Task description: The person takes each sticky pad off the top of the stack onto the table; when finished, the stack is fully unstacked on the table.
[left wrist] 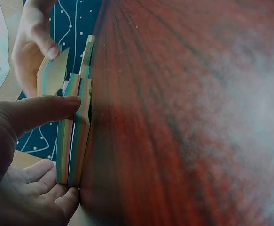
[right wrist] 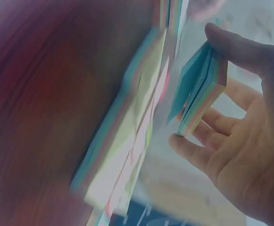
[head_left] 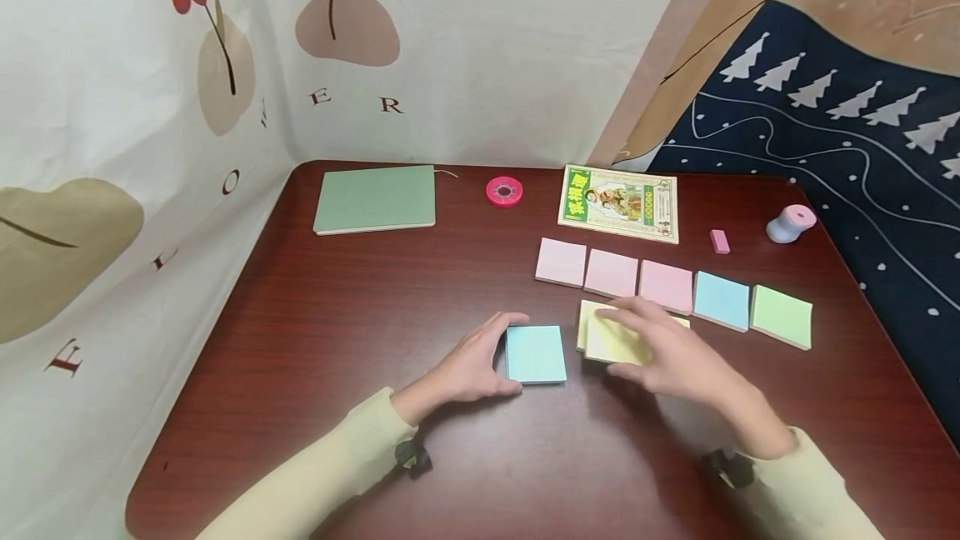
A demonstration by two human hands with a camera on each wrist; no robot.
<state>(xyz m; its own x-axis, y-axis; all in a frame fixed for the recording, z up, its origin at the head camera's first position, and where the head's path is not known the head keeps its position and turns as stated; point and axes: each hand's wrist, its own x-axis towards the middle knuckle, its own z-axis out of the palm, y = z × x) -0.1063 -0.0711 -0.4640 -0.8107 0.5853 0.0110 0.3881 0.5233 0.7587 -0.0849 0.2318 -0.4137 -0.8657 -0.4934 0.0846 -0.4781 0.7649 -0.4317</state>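
Gathering pads: left hand (head_left: 468, 369) pinches the blue sticky-note pad (head_left: 535, 354) edgewise; beside it, right hand (head_left: 671, 352) pinches a yellow pad (head_left: 611, 342), probably stacking next.

The right hand (right wrist: 240, 141) pinches a small pad of sticky notes (right wrist: 200, 89) between thumb and fingertip, lifted off the dark red desk (right wrist: 47, 94). Just beside it, a blurred yellow sticky-note pad (right wrist: 127, 146) lies on the desk.
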